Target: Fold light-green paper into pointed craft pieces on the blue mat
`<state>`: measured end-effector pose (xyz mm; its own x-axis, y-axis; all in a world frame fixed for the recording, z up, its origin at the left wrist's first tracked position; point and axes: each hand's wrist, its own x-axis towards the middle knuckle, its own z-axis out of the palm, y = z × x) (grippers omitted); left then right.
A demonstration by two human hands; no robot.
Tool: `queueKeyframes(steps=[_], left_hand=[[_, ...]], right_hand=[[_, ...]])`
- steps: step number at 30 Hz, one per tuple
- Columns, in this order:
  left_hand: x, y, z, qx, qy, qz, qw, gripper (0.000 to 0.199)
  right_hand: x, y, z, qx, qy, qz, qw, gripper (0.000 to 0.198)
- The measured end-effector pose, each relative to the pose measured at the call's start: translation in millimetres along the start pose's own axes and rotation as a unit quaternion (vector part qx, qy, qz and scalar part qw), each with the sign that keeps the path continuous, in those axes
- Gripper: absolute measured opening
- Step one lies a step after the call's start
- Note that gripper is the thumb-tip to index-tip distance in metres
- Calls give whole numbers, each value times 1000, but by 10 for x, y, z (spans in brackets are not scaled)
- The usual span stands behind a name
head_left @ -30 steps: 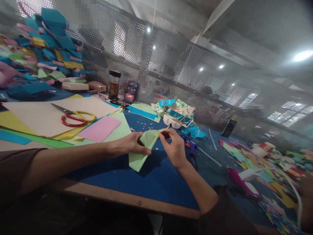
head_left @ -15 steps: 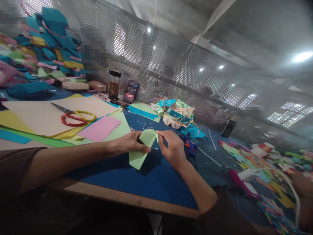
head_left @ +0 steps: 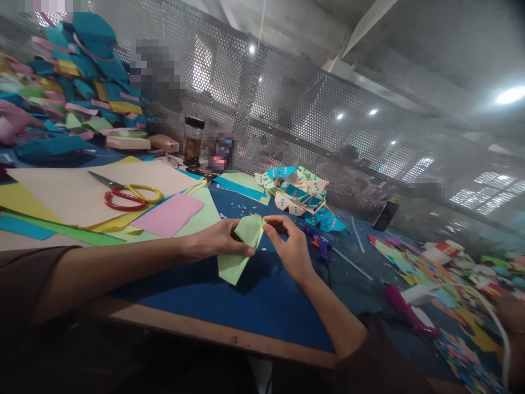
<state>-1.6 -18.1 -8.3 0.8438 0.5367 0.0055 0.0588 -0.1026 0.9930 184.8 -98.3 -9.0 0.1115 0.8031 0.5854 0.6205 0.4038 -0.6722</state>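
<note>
A folded piece of light green paper (head_left: pixel 234 267) is held above the blue table, its lower end hanging down. My left hand (head_left: pixel 219 239) is closed on it from the left, the thumb lying across its front. At the paper's upper right edge, my right hand (head_left: pixel 289 243) pinches a corner between thumb and fingertips. A pink paper sheet (head_left: pixel 169 214) lies left of the hands, partly over a larger pale green sheet. Scissors (head_left: pixel 129 194) with one red and one yellow handle rest on cream paper (head_left: pixel 61 189).
Behind the hands sits a pile of dotted paper cutouts (head_left: pixel 297 191). A blue glue gun (head_left: pixel 322 249) lies right of my right hand. A pink-and-white power strip (head_left: pixel 412 312), a phone (head_left: pixel 385 215) and colourful scraps are farther right. A lidded jar (head_left: pixel 192 142) stands at the back.
My right fingers have shifted slightly and press the small flap closer against the green paper's edge. My left hand keeps its hold. The view has moved very slightly.
</note>
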Motion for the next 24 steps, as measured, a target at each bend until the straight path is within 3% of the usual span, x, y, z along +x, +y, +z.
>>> queueKeyframes(steps=[14,24], left_hand=[[6,-25,-26,1,1,4,1000,45],[14,-13,-3,11,11,9,1000,43]], right_hand=[[10,83,40,43,-18,48,998,24],[8,76,42,30,-11,36,999,22]])
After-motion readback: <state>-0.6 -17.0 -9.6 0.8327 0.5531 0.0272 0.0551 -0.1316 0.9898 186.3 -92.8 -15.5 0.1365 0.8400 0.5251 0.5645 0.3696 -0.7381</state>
